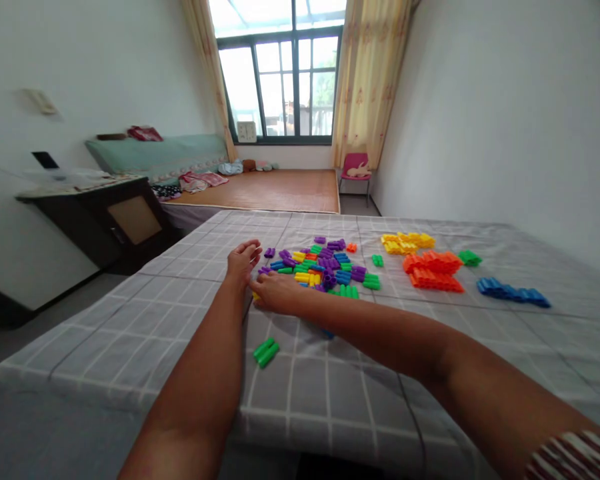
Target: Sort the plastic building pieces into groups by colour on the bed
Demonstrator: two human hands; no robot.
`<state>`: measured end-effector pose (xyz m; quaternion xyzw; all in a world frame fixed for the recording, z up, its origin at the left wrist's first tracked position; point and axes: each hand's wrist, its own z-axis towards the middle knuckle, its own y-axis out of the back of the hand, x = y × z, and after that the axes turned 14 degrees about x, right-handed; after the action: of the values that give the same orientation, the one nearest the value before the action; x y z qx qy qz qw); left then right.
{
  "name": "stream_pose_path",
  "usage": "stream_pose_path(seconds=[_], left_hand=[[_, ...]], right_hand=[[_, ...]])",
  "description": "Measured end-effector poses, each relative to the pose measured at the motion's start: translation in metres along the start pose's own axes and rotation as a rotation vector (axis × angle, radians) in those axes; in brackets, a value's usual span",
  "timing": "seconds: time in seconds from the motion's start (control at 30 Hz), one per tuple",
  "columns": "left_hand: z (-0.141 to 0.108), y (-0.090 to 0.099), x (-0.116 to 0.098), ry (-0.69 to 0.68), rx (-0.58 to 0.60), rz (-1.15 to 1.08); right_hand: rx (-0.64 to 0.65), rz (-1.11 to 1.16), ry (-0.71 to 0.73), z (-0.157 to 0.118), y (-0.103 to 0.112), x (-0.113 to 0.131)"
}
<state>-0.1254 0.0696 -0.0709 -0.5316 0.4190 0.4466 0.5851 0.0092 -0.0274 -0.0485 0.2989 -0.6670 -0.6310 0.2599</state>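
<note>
The left hand (244,259), at ten o'clock from the right hand (280,292), is unclenched, fingers loosely bent. The right curls downward at a yellow block (255,295); whether it grasps it, I cannot tell. The pile (329,263) lies at its two o'clock, a green block (266,352) at six.

Beside the block pile (329,262): the left hand (241,260) on its left, the right hand (277,292) at its near-left edge, orange blocks (434,272) on its right.
</note>
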Motion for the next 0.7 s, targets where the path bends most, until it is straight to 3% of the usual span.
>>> stream_pose_path(seconds=[0.13,0.23,0.4,0.53,0.7], left_hand=[[0.001,-0.002,-0.001,-0.007,0.032,0.05],[-0.001,-0.003,-0.001,-0.003,0.039,0.083],[-0.002,-0.001,0.001,0.011,0.051,0.076],[-0.002,-0.001,0.002,0.024,0.07,0.072],[0.0,-0.004,0.003,0.035,0.078,0.143]], right_hand=[[0.023,0.009,0.108,-0.009,0.002,-0.005],[0.061,0.057,0.111,-0.018,0.004,-0.007],[-0.057,0.191,0.135,-0.043,0.016,-0.03],[-0.119,0.275,0.046,-0.093,0.038,-0.103],[0.01,0.229,-0.459,-0.169,0.054,-0.236]])
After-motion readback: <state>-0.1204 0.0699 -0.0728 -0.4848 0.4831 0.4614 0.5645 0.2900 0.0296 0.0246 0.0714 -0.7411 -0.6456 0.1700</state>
